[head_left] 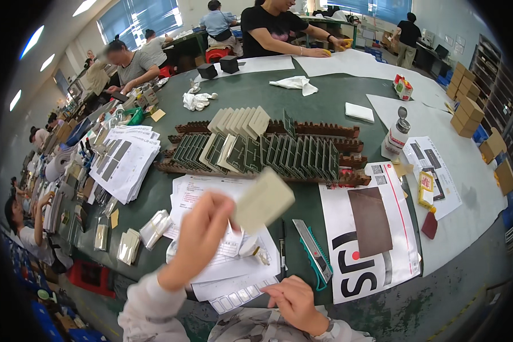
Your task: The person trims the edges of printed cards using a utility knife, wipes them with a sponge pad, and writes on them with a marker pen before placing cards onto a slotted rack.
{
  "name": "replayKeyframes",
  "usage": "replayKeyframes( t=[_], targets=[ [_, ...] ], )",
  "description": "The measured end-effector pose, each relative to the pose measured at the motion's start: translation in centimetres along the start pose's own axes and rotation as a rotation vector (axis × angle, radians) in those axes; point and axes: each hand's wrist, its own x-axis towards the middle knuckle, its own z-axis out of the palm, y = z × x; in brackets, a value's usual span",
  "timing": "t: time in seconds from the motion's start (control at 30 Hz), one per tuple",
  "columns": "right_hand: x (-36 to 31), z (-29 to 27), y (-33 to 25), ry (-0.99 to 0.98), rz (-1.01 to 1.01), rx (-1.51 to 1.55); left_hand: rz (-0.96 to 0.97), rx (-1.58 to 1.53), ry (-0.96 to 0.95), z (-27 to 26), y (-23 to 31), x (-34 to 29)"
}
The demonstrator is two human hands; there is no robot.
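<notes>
My left hand is raised over the papers, thumb and fingers closed on the edge of a flat beige plate with rounded corners, slightly blurred. In front of the plate stand brown slotted racks with rows of dark green panels and several beige plates leaning upright in them. My right hand rests low by the table's near edge, fingers loosely apart with nothing visible in them. Near it lie a printed sheet, a teal utility knife and a black pen.
Small clear-wrapped packs and a paper stack lie at left. A brown sheet covers part of a printed poster. To the right stands a white bottle. A person in black handles white sheets across the table.
</notes>
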Motion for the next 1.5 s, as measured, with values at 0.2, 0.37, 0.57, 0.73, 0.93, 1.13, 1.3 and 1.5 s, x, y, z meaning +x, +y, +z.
replayKeyframes(
  t=[0.2,0.37,0.57,0.73,0.93,1.13,1.3,1.5],
  targets=[
    [-1.0,0.8,-2.0,0.020,0.198,0.431,-0.202,-0.247,-0.030,2.1,0.1,-11.0],
    [-0.2,2.9,-3.9,0.061,0.244,0.400,-0.259,-0.342,-0.101,1.6,0.4,-12.4],
    [1.6,2.2,-4.5,0.092,0.371,0.323,-0.338,-0.435,-0.153,-2.2,-0.4,-13.1],
    [2.1,2.2,-3.4,0.193,0.441,0.339,-0.409,-0.463,-0.136,-4.3,-2.9,-13.3],
    [2.1,3.8,-4.8,0.016,0.544,0.416,-0.422,-0.440,-0.122,-4.9,-3.8,-14.3],
    [3.5,4.3,-3.9,-0.004,0.603,0.281,-0.421,-0.359,-0.183,-5.2,-3.9,-14.0],
    [2.7,4.0,-3.7,-0.018,0.652,0.448,-0.431,-0.375,-0.127,-5.2,-4.4,-13.5],
    [1.7,3.5,-4.0,-0.102,0.605,0.424,-0.422,-0.418,-0.020,-5.0,-5.2,-13.6]
  ],
)
